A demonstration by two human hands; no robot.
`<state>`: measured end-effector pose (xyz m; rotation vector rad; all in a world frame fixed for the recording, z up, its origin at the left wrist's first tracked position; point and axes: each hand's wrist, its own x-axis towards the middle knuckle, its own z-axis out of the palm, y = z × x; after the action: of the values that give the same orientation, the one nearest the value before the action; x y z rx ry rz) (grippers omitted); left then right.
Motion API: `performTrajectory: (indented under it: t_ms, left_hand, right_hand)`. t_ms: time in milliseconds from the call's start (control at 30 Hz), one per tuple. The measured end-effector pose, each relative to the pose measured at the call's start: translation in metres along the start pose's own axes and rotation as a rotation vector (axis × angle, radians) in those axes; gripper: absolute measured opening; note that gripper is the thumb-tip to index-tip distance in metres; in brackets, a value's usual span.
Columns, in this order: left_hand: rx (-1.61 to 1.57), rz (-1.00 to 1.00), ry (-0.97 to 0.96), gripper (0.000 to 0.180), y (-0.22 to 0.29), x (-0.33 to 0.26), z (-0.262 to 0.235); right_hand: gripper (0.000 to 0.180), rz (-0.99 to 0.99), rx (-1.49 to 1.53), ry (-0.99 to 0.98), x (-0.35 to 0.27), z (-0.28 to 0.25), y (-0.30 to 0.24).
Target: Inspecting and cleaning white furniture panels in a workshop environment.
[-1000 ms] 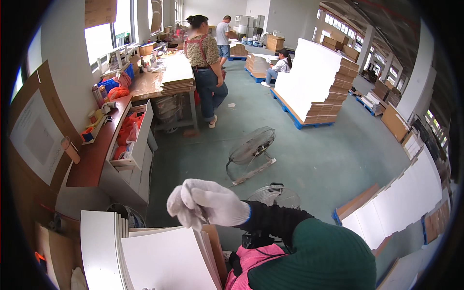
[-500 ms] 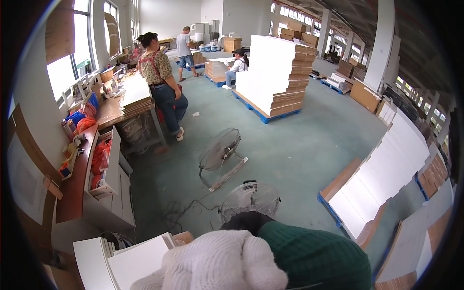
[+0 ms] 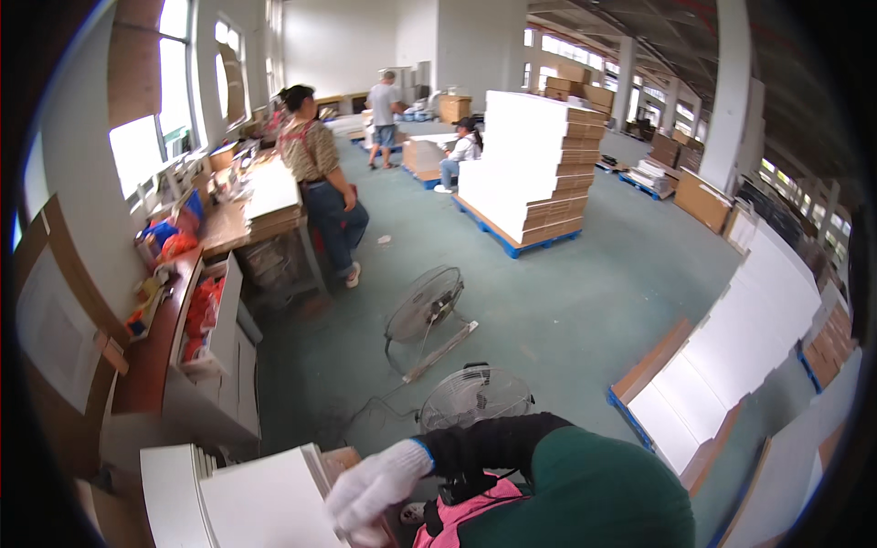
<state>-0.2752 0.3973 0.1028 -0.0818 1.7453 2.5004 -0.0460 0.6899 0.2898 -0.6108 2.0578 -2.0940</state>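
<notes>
Your R hand (image 3: 376,493), gloved, at the R edge of the white board (image 3: 265,502), near left.
Fingers blurred: can't tell if they're pinching the bd or just over it; L hand out of view. My read: grip by the edge, not the face, so the white prob. stays unmarked, & go easy on corners, which could chip. Pink cloth (image 3: 480,519) just R of the hand. Wire fan (image 3: 475,397) beyond, 2nd fan (image 3: 425,306) farther; open drawer (image 3: 217,324) to the left; pallet stack (image 3: 521,164) far, center-right.
</notes>
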Motion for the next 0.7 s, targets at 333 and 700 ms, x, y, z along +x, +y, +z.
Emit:
performTrajectory:
  t_ms: [333, 700]
  left_hand:
    - [-0.311, 0.051, -0.219, 0.036, 0.002, 0.014, 0.04]
    - [-0.313, 0.075, -0.133, 0.035, 0.004, 0.006, 0.02]
  right_hand:
    - [0.017, 0.267, -0.961, 0.918, 0.01, -0.034, 0.112]
    - [0.017, 0.087, -1.131, 0.288, 0.068, 0.028, 0.161]
